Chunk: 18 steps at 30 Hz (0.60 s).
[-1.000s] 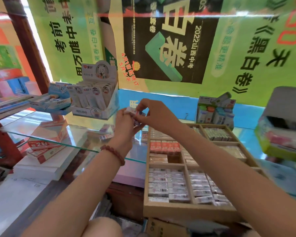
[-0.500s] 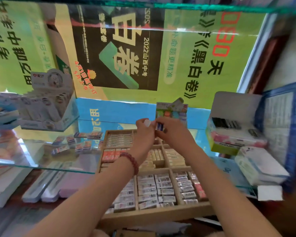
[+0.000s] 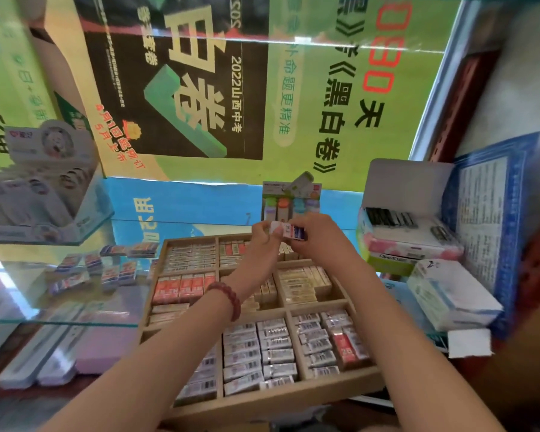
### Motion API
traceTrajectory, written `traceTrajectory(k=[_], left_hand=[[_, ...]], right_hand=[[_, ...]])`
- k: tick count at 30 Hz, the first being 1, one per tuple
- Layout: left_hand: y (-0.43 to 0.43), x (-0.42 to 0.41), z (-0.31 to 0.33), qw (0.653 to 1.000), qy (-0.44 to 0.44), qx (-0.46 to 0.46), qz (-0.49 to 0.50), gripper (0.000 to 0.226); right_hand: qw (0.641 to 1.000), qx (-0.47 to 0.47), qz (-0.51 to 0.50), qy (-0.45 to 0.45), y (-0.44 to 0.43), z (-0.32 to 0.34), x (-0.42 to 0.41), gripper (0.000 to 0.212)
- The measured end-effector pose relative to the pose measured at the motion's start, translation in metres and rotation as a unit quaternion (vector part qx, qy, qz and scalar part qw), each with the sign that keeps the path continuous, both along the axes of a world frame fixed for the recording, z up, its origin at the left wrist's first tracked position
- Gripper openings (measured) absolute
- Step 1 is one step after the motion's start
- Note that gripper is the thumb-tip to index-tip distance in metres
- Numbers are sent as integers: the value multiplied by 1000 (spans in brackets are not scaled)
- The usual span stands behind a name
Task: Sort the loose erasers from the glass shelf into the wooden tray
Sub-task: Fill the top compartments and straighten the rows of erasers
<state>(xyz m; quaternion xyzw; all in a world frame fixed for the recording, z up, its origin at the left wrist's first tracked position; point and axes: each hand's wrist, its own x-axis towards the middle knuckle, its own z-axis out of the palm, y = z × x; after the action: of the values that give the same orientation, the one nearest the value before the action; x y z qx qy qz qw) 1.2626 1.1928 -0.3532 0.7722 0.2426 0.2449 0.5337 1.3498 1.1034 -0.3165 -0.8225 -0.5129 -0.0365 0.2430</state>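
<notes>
Both hands, left [image 3: 264,236] and right [image 3: 317,238], pinch one eraser [image 3: 289,233] over the tray [image 3: 275,397]; likely aligning it. Loose erasers [image 3: 106,269] await on the shelf [image 3: 60,321].

Bare forearms, with a bracelet [image 3: 228,299] of dark red beads (round, glossy) behind the left hand [image 3: 264,244].

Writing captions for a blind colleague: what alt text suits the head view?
The left hand and right hand together pinch a small wrapped eraser above a wooden tray packed with sorted erasers. More loose erasers lie on the glass shelf to its left.
</notes>
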Motion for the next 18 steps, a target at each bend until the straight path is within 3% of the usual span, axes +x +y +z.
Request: traceTrajectory(k=[2,4,6,12,18], left_hand=[[1,-5,-7,992,44,120,-15,38],[7,-7,-15,958,108,267,-2,26],[11,-9,-17,924,159,347,0,26],[10,-15,-17,873,261,412,-14,37],[9,-16,-16,895,235,379,-10,34]], right_hand=[[1000,-26,-1,12,-5,-2,7,17],[999,-46,-5,21,-10,-3,10,15],[998,-54,-5,35,-13,-2,10,13],[991,-126,-27,48,-1,-14,10,28],[981,-190,-34,23,11,-18,12,34]])
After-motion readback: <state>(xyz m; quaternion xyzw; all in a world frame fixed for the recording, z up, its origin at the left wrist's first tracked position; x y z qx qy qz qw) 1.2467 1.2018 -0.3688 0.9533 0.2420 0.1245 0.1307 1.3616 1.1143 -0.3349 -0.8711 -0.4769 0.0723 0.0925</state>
